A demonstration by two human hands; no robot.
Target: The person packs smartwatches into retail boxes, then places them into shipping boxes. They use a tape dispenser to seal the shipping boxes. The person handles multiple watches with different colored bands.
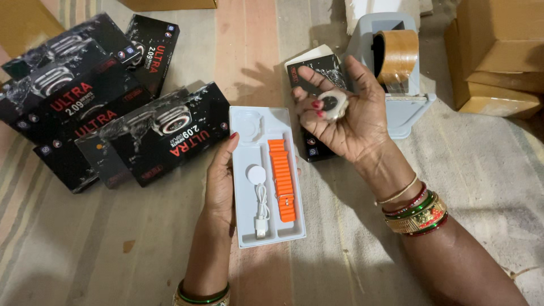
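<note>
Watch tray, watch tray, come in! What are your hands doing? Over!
Left hand grips white tray; orange strap and charger cable inside. Right hand holds watch body above. Black boxes beside, nothing blocking.

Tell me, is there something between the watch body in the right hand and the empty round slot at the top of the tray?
Nothing visible. The right hand holds the watch body just right of the white tray. Its round slot lies bare; the orange strap and charger cable sit lower down.
</note>
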